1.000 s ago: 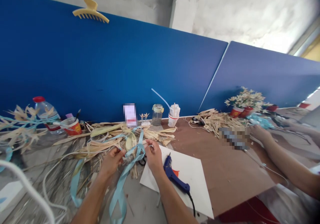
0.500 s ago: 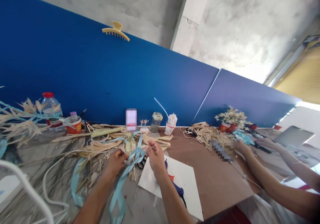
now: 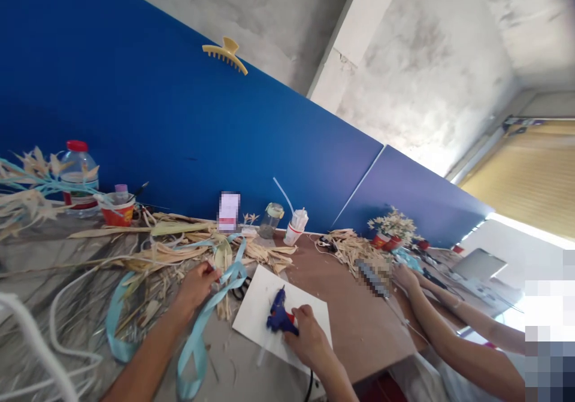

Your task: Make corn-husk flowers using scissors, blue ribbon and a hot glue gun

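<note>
A long light-blue ribbon (image 3: 204, 324) loops over the husks and down across the table. One crossing of it meets the fingertips of my left hand (image 3: 200, 285), which is closed in a pinch on it; the exact hold is partly hidden. My right hand (image 3: 309, 339) is wrapped round the handle of a blue hot glue gun (image 3: 278, 315) with a red-orange trigger. The gun lies over a white board (image 3: 251, 306), its nozzle pointing away from me. Black scissor handles (image 3: 242, 289) show partly beside the board.
Dried corn husks (image 3: 179, 240) heap along the back, near a phone (image 3: 229, 210), a glass jar (image 3: 271, 219) and a paper cup (image 3: 296, 225). A white cable (image 3: 56, 312) curves at left. A co-worker's arms (image 3: 431, 312) reach in at right, near more husks (image 3: 354, 249).
My right hand has left the ribbon, moved down and right, and closed on the glue gun. My left hand stays at the ribbon. The view has tilted and shifted.
</note>
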The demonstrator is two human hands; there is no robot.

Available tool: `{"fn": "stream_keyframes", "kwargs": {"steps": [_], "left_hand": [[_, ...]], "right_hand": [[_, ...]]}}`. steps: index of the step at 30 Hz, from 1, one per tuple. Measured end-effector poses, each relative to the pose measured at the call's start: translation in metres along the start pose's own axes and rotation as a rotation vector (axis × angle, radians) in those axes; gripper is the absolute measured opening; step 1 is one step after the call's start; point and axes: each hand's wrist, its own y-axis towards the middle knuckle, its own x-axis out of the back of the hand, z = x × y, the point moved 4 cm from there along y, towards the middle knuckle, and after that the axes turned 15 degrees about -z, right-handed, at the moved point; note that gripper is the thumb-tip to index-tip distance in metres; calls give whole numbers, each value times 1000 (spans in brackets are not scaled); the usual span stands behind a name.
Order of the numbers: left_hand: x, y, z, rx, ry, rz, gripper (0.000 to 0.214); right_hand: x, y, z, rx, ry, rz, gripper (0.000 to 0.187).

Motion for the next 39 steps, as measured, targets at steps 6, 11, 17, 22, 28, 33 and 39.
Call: {"fn": "stream_keyframes", "kwargs": {"steps": [6,11,17,22,28,33,39], "left_hand": [[-1,-2,1,-3,-33,16,19],[0,-4,-4,5,-49,8,22],[0,-4,-5,7,-44,-12,21],[-2,-2,-1,25,-40,-5,20],[0,-4,-4,16,-1,-10,18],[-1,-3,-2,28,17,-12,16],[-2,-3,-1,22,-16,-30,18]], "right_hand": [[-3,4,10,80,10,43,49],[-9,8,3,145,194,-25,31],[-13,13,-18,-114,763,-43,23],[-2,8,-13,-303,1355,22,45],[-11,-9,36,-276,1240,189,49],[-31,-10,70,-213,1193,258,49],[-39,-2,87,-154,1111,258,48]]}}
